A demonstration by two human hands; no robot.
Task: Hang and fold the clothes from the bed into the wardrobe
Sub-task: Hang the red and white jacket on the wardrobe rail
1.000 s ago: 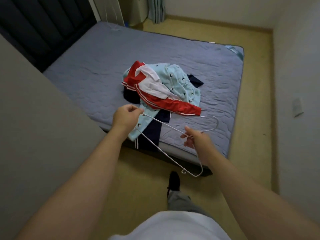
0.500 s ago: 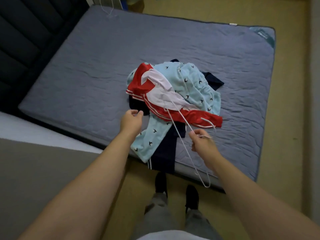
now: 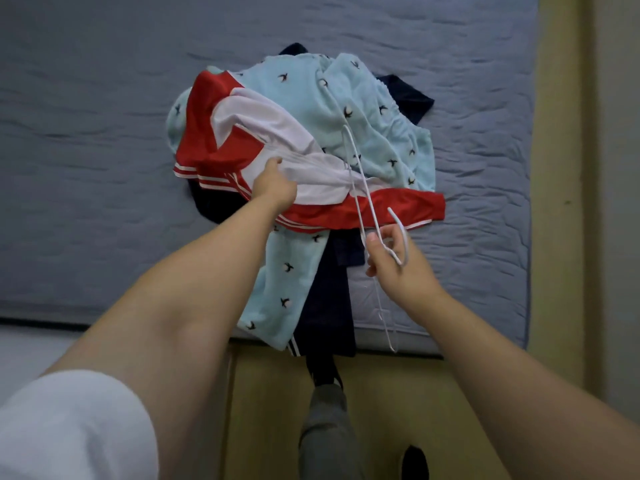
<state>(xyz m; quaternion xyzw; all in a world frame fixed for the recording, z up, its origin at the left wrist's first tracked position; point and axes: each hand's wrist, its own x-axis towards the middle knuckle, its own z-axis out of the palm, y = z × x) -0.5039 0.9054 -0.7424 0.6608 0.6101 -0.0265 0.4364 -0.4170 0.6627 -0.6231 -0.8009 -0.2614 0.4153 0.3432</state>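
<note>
Grabbing jacket point(image 3: 242, 133) to hang.
Right hand point(image 3: 393, 261) grips hanger point(image 3: 370, 202); left hand point(image 3: 275, 185) on jacket, grasp unclear. Next: find collar.

Jacket point(image 3: 214, 147): we log red and white, white-striped trim.
Top point(image 3: 381, 140): pale blue, dark bird print.
Trousers point(image 3: 332, 306): navy, white side stripes.
Hanger point(image 3: 368, 197): white.
Mattress point(image 3: 86, 133): grey-blue.

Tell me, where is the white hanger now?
In the head view, right of centre: the right hand holds the white hanger above the near edge of the bed, its far end over the clothes pile.
</note>
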